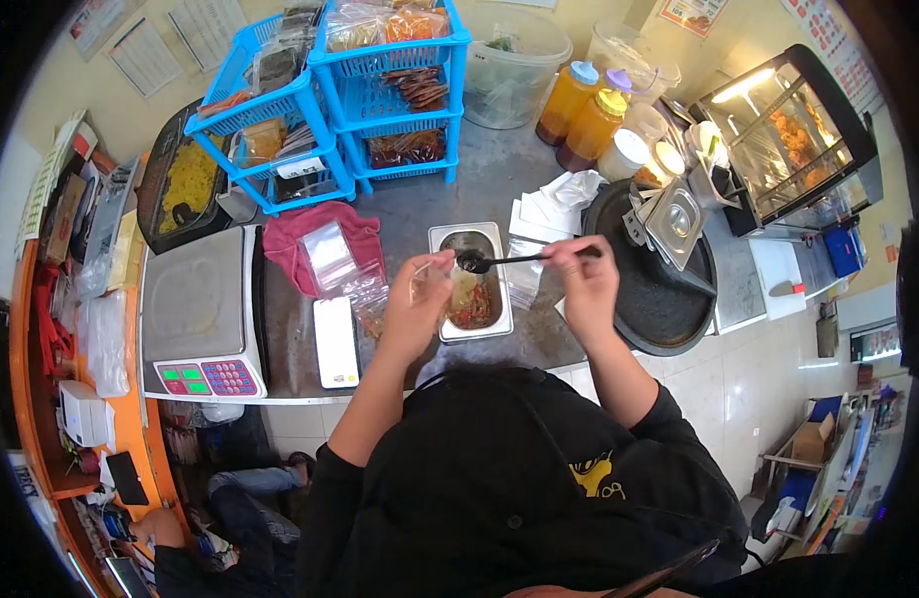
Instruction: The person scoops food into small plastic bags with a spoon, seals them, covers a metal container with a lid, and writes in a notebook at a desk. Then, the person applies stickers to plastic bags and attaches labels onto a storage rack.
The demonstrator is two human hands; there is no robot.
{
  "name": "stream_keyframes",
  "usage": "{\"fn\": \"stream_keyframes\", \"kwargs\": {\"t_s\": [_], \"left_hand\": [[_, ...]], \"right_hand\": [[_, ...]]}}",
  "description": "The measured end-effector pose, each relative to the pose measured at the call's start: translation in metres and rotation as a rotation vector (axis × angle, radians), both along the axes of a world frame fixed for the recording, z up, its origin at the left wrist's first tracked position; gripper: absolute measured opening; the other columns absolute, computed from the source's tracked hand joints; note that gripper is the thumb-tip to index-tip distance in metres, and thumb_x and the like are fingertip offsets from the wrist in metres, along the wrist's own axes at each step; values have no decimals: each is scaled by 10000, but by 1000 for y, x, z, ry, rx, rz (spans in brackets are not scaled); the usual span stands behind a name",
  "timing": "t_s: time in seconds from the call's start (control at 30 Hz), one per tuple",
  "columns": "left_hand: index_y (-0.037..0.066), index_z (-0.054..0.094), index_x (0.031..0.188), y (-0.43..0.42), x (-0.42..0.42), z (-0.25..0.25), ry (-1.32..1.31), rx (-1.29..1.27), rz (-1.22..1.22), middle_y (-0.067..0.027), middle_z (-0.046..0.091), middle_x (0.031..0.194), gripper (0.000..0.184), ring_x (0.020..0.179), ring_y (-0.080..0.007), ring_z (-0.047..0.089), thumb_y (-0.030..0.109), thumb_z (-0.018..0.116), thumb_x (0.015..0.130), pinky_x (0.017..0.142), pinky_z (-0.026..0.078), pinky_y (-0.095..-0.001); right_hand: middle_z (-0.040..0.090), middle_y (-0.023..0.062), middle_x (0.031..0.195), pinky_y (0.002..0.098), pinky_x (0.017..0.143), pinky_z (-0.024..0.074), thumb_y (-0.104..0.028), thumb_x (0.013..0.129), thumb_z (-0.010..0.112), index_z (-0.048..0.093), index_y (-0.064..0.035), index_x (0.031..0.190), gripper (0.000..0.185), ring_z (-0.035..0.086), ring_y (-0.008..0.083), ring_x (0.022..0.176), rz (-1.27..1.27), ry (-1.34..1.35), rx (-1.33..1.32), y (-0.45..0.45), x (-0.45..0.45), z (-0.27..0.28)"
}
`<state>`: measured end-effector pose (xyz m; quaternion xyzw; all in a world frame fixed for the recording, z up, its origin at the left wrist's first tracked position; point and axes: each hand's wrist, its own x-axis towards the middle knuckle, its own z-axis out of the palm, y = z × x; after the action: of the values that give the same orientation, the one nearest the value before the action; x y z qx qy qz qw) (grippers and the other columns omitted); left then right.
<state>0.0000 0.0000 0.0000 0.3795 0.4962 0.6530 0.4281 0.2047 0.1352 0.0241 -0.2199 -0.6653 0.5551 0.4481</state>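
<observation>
From the head view, I'm looking down on a person at a dark counter (489, 179), with both hands raised over a metal container (505, 299) near the middle of the near edge. Reddish food (474, 304) lies in its near half.

The left hand (416, 304), by the container's left side, has its fingers curled and the tips pinched; they seem to hold a small clear bag (418, 282), though the plastic is hard to make out. The right hand (589, 284), out to the right, grips the handle of a black spoon (524, 260) in its bent fingers. The spoon points left, its bowl above the container's far half and just beside the left fingertips. Whether they touch, or whether the bowl carries anything, I can't tell.

I'd judge the step in hand to be spooning, with bowl and bag brought close together. From here the next move calls for a steady, level spoon and a bag mouth held wide beneath it, kept over the container so drips land inside.

To the left, 1 white slab (335, 344) lies near a pink cloth (285, 257) with clear packets (329, 257) on it; farther left sits a scale (198, 304).
</observation>
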Motion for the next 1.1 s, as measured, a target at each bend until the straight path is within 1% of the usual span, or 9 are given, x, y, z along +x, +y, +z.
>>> {"fn": "stream_keyframes", "kwargs": {"t_s": [0.07,0.2,0.27,0.37,0.5,0.6,0.7,0.87,1.1], "left_hand": [[43,433,1298,-4,-4,14,-293,16,-43,-195,424,1377,383,1298,-340,398,113,520,933,1021,401,-425],[2,362,1363,-10,-2,31,-457,109,-207,-174,361,1429,480,1327,-317,353,186,518,949,1031,380,-420],[14,330,1400,-10,5,36,-495,172,-310,-148,328,1457,519,1341,-263,335,206,518,956,1034,370,-357],[26,282,1434,-8,13,37,-271,180,-386,-145,267,1489,598,1359,-236,294,289,522,953,1045,345,-338],[38,407,1356,-11,17,32,-243,104,-204,-120,534,1283,489,1155,-170,518,256,555,945,940,423,-281],[44,541,1174,-14,15,32,-206,-55,37,-46,661,987,282,797,-74,596,190,576,936,670,462,-194],[52,580,1006,-11,21,28,-174,-13,161,-5,659,817,121,582,-8,487,150,574,934,489,352,-155],[62,581,981,-9,28,33,-139,74,217,-13,661,796,100,554,0,449,151,560,943,482,335,-162],[61,577,986,-14,27,37,-43,51,206,-15,654,851,89,669,-13,524,134,550,943,569,386,-163]], "right_hand": [[659,135,1069,329,873,491,75,876,489,649,-32,973,216,637,254,1012,105,-194,80,-13,-8,-6],[667,116,1030,319,805,498,71,852,547,644,4,930,141,630,167,974,177,-295,303,-34,-22,21],[667,98,1000,290,760,494,45,850,579,655,-5,926,119,629,145,921,160,-272,94,-37,-29,23],[667,38,872,222,663,469,-45,841,661,666,-14,902,68,597,70,755,257,-242,-161,-44,-41,46],[647,-9,730,186,576,449,-102,844,690,675,-17,929,121,556,25,642,219,-178,-261,-43,-47,35],[646,-4,724,181,562,444,-103,853,683,677,-20,940,121,554,23,635,184,-112,-356,-41,-44,32],[651,3,736,179,559,443,-100,862,674,671,-17,945,118,557,24,637,174,-78,-425,-41,-43,32],[653,0,769,170,523,420,-80,874,652,656,-7,957,111,552,16,625,158,78,-429,-46,-47,33],[656,7,773,179,531,437,-76,868,657,651,4,948,114,559,25,616,210,-8,-462,-45,-44,31]]}}
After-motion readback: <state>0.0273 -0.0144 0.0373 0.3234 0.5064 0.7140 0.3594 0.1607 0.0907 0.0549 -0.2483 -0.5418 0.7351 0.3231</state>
